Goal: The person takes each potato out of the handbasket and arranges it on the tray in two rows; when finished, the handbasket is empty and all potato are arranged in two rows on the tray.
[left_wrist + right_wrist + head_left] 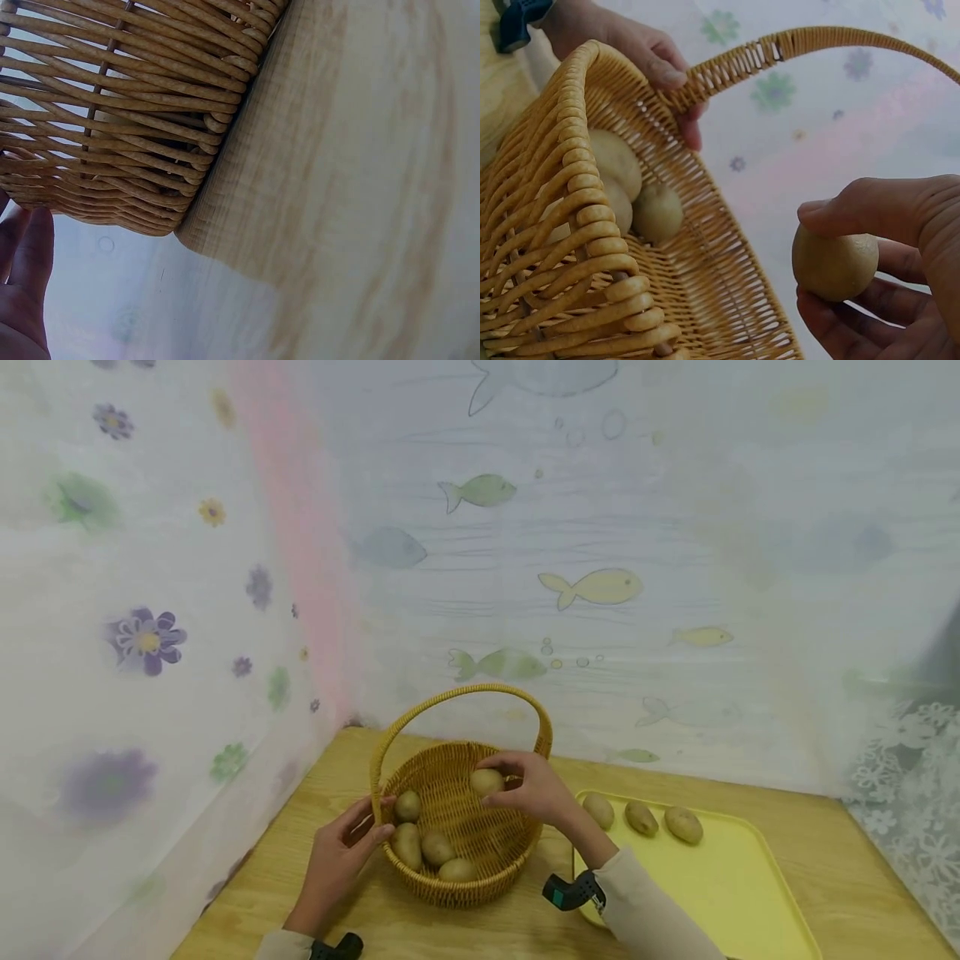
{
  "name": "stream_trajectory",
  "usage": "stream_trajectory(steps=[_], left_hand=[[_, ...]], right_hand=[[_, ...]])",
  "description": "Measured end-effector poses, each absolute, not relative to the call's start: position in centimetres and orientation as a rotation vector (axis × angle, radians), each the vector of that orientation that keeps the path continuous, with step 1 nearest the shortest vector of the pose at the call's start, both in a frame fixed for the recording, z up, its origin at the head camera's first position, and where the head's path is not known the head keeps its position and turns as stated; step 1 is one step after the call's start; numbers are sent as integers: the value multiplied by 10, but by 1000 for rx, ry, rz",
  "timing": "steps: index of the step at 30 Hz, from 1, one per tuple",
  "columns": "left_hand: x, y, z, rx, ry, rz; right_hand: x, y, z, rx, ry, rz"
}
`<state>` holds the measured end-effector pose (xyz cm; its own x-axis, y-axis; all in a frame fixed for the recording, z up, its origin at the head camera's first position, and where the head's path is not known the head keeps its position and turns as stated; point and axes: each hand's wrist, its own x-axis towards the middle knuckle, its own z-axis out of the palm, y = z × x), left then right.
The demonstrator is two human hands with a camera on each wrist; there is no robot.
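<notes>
A round wicker basket [491,887] with a tall arched handle [465,690] stands on the table. My left hand [341,852] grips its left rim where the handle joins; in the right wrist view the thumb and fingers of that left hand [649,56] lie on either side of the rim. Over the basket's right part, my right hand [534,789] holds a potato [487,782] between thumb and fingers. The right wrist view shows this held potato [835,262] apart from the wicker. Several potatoes [437,848] lie inside the basket, towards its left and front.
Right of the basket lies a yellow tray [712,893], with 3 potatoes [641,818] along its far edge. The wooden table [847,860] meets a wall [600,693] with painted fish behind and a flowered wall [172,718] at left.
</notes>
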<state>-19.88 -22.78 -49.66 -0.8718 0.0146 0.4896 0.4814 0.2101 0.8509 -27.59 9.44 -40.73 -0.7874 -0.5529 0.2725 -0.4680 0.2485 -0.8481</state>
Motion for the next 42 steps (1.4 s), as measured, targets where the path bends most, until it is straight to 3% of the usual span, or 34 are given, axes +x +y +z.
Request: stream_trajectory(steps=[42], left_hand=[[-198, -226, -497, -454, -2092, -1777]], right_hand=[[-255, 137, -405, -921, 2352, -1710]])
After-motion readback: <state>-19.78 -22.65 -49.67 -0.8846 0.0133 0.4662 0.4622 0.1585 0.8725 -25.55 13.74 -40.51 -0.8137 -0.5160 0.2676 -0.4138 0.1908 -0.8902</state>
